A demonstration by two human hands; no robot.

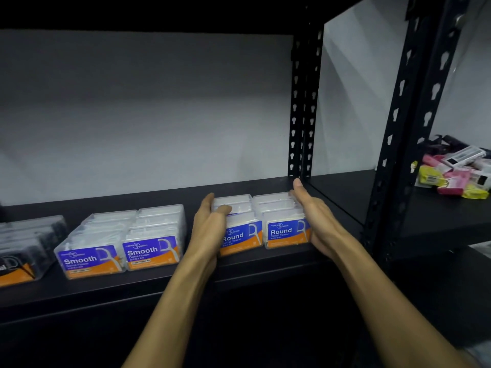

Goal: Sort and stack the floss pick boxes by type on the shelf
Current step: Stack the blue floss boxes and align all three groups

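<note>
Clear floss pick boxes stand in rows on the black shelf [239, 272]. Two rows labelled "Round" [281, 229] sit side by side at the right. My left hand [210, 227] presses flat against the left side of that group, thumb lying over a box top. My right hand [316, 219] presses its straight fingers against the right side. Two rows labelled "Smooth" [148, 248] stand to the left, apart from my hands. At the far left a row of dark boxes [24, 251] is partly cut off by the frame edge.
A black slotted upright [301, 107] stands just behind my right hand's fingertips. Another upright [398, 123] divides off the neighbouring bay, where a heap of pink, yellow and white packets [457, 173] lies. A white wall backs the shelf.
</note>
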